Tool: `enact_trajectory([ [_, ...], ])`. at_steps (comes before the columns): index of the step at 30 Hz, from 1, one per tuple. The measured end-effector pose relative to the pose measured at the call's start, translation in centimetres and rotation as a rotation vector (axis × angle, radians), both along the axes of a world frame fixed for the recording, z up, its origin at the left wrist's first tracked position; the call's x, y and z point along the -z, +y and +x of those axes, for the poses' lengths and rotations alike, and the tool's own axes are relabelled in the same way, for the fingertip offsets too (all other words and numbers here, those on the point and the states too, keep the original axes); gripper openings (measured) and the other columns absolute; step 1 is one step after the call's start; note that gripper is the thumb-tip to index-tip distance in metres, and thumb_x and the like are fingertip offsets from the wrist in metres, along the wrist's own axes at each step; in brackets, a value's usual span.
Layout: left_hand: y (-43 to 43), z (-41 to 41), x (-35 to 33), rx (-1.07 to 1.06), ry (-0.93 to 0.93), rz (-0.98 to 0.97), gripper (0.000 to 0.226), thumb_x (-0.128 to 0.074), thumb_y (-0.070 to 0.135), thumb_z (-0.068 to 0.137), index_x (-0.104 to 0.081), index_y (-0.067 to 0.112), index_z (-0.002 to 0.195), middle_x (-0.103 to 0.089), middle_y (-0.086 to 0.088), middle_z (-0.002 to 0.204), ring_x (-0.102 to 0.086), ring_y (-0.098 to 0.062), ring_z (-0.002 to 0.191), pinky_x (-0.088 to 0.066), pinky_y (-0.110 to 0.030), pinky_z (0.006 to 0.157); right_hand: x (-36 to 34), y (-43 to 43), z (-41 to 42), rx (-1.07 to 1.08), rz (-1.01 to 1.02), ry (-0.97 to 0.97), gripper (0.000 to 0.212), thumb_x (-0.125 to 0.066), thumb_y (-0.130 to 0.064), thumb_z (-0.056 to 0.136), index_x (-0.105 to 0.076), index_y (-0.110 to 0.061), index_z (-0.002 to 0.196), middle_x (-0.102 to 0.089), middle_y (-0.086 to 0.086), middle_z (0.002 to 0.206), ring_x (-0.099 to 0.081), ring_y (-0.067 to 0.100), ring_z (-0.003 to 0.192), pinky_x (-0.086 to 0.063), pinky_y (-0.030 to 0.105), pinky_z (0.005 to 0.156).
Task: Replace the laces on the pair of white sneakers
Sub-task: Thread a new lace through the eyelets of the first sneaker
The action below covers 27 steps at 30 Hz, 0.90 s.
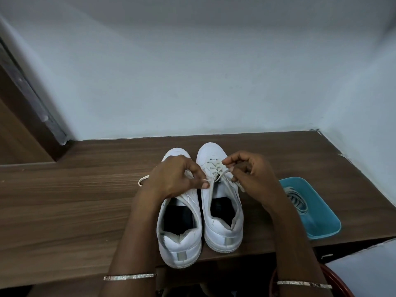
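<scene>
On the table (64, 200) the left sneaker (182, 249) and right sneaker (222, 232), 2 side by side, point toward the wall (192, 82). A tray (321, 228) holding laces (296, 200) lies to their right, a lace loop (143, 180) to their left.

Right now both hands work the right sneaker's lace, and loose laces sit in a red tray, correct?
The tray holding loose laces is teal, not red; the head view shows it. Left hand and right hand work the lace on the right sneaker.

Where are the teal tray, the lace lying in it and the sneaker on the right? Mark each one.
teal tray (321, 222): head view, bare floor near its front rim.
lace in the tray (296, 202): head view, the coiled middle.
sneaker on the right (222, 231): head view, its heel.
</scene>
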<state>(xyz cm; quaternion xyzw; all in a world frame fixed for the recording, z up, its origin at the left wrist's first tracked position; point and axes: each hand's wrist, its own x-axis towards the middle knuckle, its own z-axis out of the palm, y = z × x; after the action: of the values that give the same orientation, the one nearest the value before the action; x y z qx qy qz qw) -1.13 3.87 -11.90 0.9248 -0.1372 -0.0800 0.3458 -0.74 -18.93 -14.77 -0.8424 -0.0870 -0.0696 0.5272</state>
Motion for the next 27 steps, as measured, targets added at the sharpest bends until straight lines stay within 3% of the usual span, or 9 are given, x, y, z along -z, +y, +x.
enact_trajectory([
  [3, 0.3, -0.1, -0.1, 0.01, -0.054, -0.241, 0.002, -0.079, 0.033, 0.084, -0.078, 0.032, 0.082, -0.074, 0.014, 0.083, -0.064, -0.001, 0.079, -0.05, -0.032, 0.079, 0.0, -0.2, -0.1, -0.001, 0.01, -0.013, 0.033, -0.062, -0.005, 0.091, -0.074, -0.035, 0.086, -0.069, 0.021, 0.077, -0.064, 0.046, 0.07, -0.06, 0.048, 0.069],
  [8, 0.0, -0.4, -1.1, -0.141, 0.009, -0.754, 0.022, -0.062, 0.016, 0.097, -0.074, 0.02, 0.079, -0.073, -0.001, 0.082, -0.057, -0.01, 0.072, -0.043, -0.026, 0.065, -0.1, -0.2, -0.3, 0.001, 0.01, -0.01, 0.024, -0.063, -0.007, 0.092, -0.074, -0.029, 0.088, -0.066, 0.027, 0.072, -0.063, 0.046, 0.069, -0.056, 0.049, 0.069],
  [12, -0.5, 0.0, -1.4, -0.207, 0.096, -1.229, 0.02, -0.048, 0.014, 0.101, -0.06, 0.015, 0.085, -0.073, -0.014, 0.082, -0.067, -0.03, 0.088, -0.053, -0.038, 0.078, -0.1, -0.2, -0.2, 0.01, 0.012, 0.001, 0.024, -0.064, -0.008, 0.093, -0.075, -0.028, 0.088, -0.065, 0.026, 0.069, -0.063, 0.044, 0.066, -0.056, 0.038, 0.061],
  [14, 0.5, 0.3, -1.6, -0.271, 0.198, -1.63, 0.011, -0.05, 0.019, 0.095, -0.055, 0.017, 0.086, -0.064, -0.002, 0.062, -0.071, -0.021, 0.072, -0.061, -0.036, 0.077, -0.1, -0.2, -0.3, 0.017, 0.01, 0.003, 0.023, -0.065, -0.006, 0.093, -0.075, -0.027, 0.089, -0.066, 0.022, 0.068, -0.065, 0.037, 0.064, -0.054, 0.026, 0.061],
  [17, 2.9, 0.4, -0.9, -0.364, 0.24, -1.986, 0.007, -0.059, 0.017, 0.087, -0.055, 0.015, 0.082, -0.039, 0.005, 0.051, -0.042, -0.006, 0.041, -0.047, -0.019, 0.044, -0.4, -0.3, -0.5, 0.022, 0.012, 0.017, 0.021, -0.065, -0.002, 0.093, -0.075, -0.02, 0.091, -0.07, 0.008, 0.067, -0.068, 0.016, 0.059, -0.053, 0.023, 0.061],
  [19, 4.1, 0.4, -0.4, -0.527, 0.223, -1.853, 0.021, -0.053, 0.026, 0.097, -0.054, 0.018, 0.078, -0.031, 0.007, 0.051, -0.027, -0.005, 0.036, -0.026, -0.018, 0.034, -0.6, -0.1, -0.6, 0.026, 0.023, 0.022, 0.02, -0.064, 0.0, 0.093, -0.075, -0.017, 0.091, -0.07, 0.01, 0.069, -0.068, 0.012, 0.06, -0.051, 0.018, 0.059],
  [21, 4.4, 0.2, -0.5, -0.656, 0.097, -1.435, 0.03, -0.051, 0.039, 0.101, -0.056, 0.02, 0.078, -0.031, 0.008, 0.052, -0.022, -0.006, 0.037, -0.017, -0.018, 0.036, -0.8, 0.0, -0.6, 0.033, 0.048, 0.029, 0.02, -0.064, 0.0, 0.093, -0.076, -0.017, 0.091, -0.07, 0.013, 0.07, -0.067, 0.013, 0.061, -0.049, 0.014, 0.058],
  [24, 3.2, -0.2, -1.1, -0.439, -0.147, -0.84, 0.017, -0.061, 0.026, 0.098, -0.068, 0.019, 0.084, -0.061, 0.012, 0.064, -0.045, -0.004, 0.047, -0.037, -0.017, 0.044, -0.7, 0.3, -0.5, 0.044, 0.057, 0.027, 0.021, -0.066, -0.004, 0.093, -0.076, -0.022, 0.091, -0.072, 0.006, 0.073, -0.069, 0.013, 0.062, -0.048, 0.015, 0.058],
  [27, 1.6, -0.5, -0.9, -0.101, -0.054, -0.33, 0.012, -0.081, 0.043, 0.079, -0.078, 0.035, 0.088, -0.075, 0.012, 0.087, -0.069, -0.003, 0.085, -0.055, -0.03, 0.08, -0.7, 0.5, -0.4, 0.042, 0.064, 0.008, 0.02, -0.066, -0.004, 0.093, -0.075, -0.022, 0.091, -0.074, 0.005, 0.076, -0.069, 0.014, 0.062, -0.049, 0.016, 0.059],
])
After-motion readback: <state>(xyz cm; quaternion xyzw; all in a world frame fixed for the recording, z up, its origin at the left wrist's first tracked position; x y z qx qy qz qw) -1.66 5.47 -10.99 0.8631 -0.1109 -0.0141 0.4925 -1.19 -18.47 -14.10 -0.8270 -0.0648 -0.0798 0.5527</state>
